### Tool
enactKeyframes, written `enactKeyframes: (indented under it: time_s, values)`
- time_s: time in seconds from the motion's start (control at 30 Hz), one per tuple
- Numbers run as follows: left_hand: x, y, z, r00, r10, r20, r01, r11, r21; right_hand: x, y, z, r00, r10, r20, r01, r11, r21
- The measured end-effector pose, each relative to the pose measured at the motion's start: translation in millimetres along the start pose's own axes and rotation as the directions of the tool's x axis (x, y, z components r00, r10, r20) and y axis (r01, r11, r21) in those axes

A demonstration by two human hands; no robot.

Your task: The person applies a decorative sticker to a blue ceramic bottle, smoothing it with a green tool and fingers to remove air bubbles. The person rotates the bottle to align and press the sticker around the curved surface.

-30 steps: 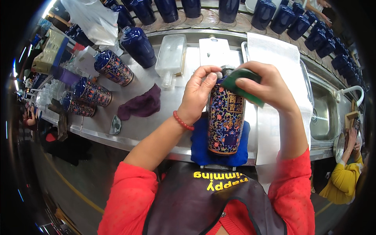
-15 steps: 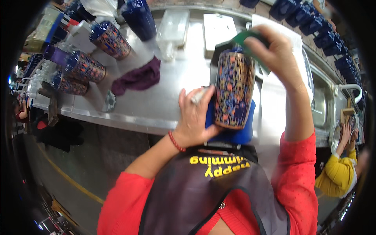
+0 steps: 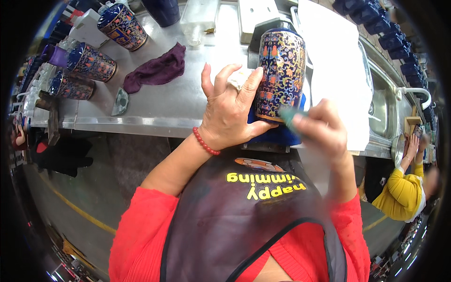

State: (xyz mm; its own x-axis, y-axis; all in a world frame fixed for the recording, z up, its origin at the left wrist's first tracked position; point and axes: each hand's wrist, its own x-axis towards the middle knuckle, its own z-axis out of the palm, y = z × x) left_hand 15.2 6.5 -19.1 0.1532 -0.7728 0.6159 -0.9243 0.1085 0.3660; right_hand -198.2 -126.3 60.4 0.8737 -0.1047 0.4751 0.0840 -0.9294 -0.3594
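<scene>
Enamelled blue jar (image 3: 281,75), floral pattern, stood upright on a blue cloth pad (image 3: 282,134) at the near edge of the steel surface (image 3: 169,108). Head view only. Left hand (image 3: 232,110) lay against the jar's side at its 9 o'clock, fingers spread and wrapped on it, a pale wad pinched under them. Right hand (image 3: 319,131), blurred, at the jar's 5 o'clock; fingers closed around a green pad (image 3: 289,117) touching the jar's lower wall. Purple rag (image 3: 155,70) at 9 o'clock, well apart. Three more patterned jars (image 3: 89,68) lay tipped beyond it. White sheet (image 3: 333,66) at 3 o'clock.
</scene>
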Motion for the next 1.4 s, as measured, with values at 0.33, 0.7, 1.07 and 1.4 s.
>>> enactKeyframes:
  time_s: [0.33, 0.7, 1.07, 1.4]
  values:
    - [5.7, 2.9, -8.1, 0.994, -0.039, 0.101, 0.033, 0.998, 0.052, 15.8, 9.8, -4.3, 0.999, -0.039, -0.003, 0.039, 0.989, 0.140]
    - [30.6, 1.6, -20.6, 0.953, 0.266, 0.142, -0.266, 0.964, -0.018, 14.6, 41.4, -7.4, 0.765, 0.601, -0.232, -0.462, 0.763, 0.452]
    - [37.4, -12.5, -15.3, 0.967, 0.249, 0.057, -0.256, 0.953, 0.162, 2.2, 49.2, -0.4, 0.755, 0.613, -0.232, -0.460, 0.748, 0.478]
    - [24.9, 7.7, -12.0, 0.942, 0.325, 0.089, -0.335, 0.927, 0.170, -8.5, 43.7, 2.9, 0.742, 0.632, -0.223, -0.464, 0.724, 0.510]
